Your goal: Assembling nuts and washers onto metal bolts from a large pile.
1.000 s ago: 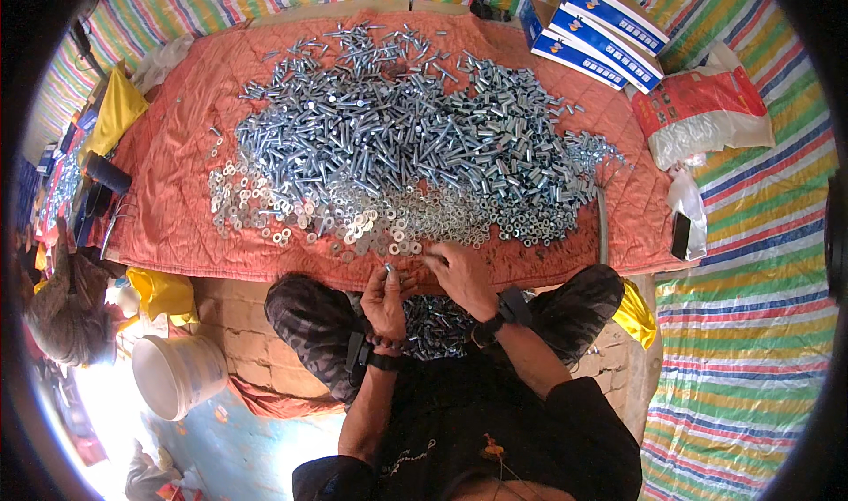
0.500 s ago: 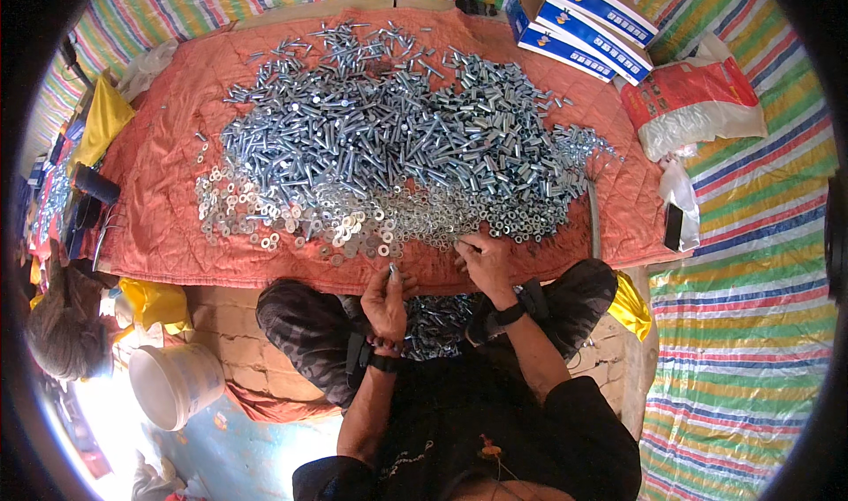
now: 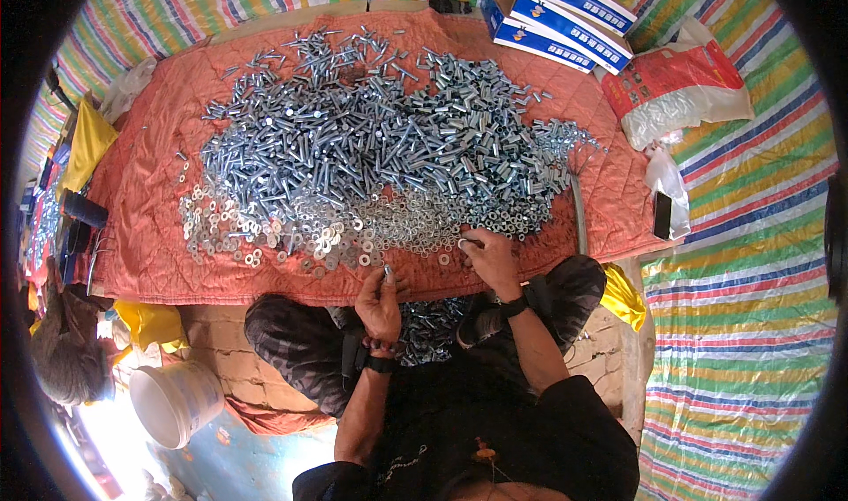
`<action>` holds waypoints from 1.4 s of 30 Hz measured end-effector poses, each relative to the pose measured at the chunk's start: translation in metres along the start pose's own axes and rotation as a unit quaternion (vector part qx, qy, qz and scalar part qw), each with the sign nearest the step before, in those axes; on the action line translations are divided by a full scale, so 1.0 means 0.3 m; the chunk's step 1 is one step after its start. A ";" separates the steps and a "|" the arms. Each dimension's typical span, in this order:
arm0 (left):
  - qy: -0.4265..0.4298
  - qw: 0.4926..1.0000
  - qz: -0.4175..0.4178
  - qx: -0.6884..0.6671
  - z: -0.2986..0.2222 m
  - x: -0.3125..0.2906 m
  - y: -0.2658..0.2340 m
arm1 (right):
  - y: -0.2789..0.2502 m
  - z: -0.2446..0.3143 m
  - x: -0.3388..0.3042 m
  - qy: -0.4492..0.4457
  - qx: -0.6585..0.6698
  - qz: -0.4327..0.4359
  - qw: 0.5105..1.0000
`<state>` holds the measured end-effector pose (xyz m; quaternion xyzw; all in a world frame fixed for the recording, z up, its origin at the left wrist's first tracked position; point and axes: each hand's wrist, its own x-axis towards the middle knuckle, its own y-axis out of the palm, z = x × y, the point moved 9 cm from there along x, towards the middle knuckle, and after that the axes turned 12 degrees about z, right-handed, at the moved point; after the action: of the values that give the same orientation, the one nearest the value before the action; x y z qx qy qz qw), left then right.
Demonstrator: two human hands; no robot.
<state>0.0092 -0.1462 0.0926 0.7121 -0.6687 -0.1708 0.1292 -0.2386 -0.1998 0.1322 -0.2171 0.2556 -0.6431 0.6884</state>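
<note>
Right hand (image 3: 492, 258) now farther right of left hand (image 3: 380, 307), fingertips narrow at pale ring (image 3: 463, 243), hold unclear; left grip pinches metal fastener (image 3: 388, 274), leftward of ring, long axis pointing roughly away from body.

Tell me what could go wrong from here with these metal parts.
The small metal piece in the left hand could slip and drop into the heap of metal parts between the legs, where it might be hard to find.
The right hand is where the washers and nuts run together, so a wrong part could be picked.
Washers near the front edge of the red cloth might get brushed off.
</note>
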 end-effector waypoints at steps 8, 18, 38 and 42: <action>0.013 0.998 0.007 0.054 -0.022 0.005 0.037 | 0.051 0.091 0.010 -0.039 -0.035 -0.001 0.999; 0.036 0.995 0.011 0.087 -0.029 0.016 0.052 | 0.051 0.107 0.011 -0.079 -0.072 -0.030 0.994; 0.106 0.938 0.052 0.325 -0.161 0.025 0.146 | 0.100 0.114 -0.024 0.116 0.394 0.133 0.902; 0.154 0.911 0.071 0.375 -0.170 0.020 0.168 | 0.180 0.187 -0.030 0.078 0.452 0.197 0.866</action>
<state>-0.0150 -0.1580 0.1593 0.6760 -0.7042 0.2143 -0.0339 -0.1618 -0.1883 0.1425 0.2236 0.0270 -0.5545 0.8011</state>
